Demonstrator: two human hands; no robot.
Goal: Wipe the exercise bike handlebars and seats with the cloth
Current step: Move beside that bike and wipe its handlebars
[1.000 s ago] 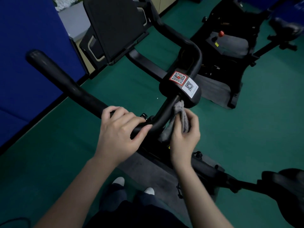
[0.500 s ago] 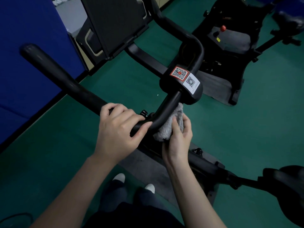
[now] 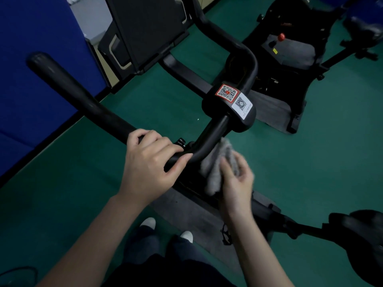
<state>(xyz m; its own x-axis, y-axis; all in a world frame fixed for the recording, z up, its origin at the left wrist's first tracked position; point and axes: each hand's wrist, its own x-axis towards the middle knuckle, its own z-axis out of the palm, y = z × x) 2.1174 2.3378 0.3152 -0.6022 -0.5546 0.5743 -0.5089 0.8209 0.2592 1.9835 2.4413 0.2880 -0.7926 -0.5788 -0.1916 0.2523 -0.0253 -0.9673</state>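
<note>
A black exercise bike handlebar (image 3: 87, 100) runs from the upper left down to a centre clamp with two QR stickers (image 3: 233, 98). My left hand (image 3: 151, 162) is wrapped around the bar just left of its bend. My right hand (image 3: 236, 179) holds a grey cloth (image 3: 217, 168) against the underside of the bar's curved section below the clamp. The hand is blurred. The bike's black seat (image 3: 364, 237) shows at the lower right edge.
A second exercise bike (image 3: 290, 50) with a red knob stands at the upper right on a grey mat. A black console panel (image 3: 145, 27) rises at top centre. A blue wall (image 3: 31, 69) is on the left. Green floor lies all around; my feet (image 3: 165, 228) are below.
My right hand with the cloth has slid down and back along the curved bar, away from the clamp. My left hand keeps its grip in the same place.
</note>
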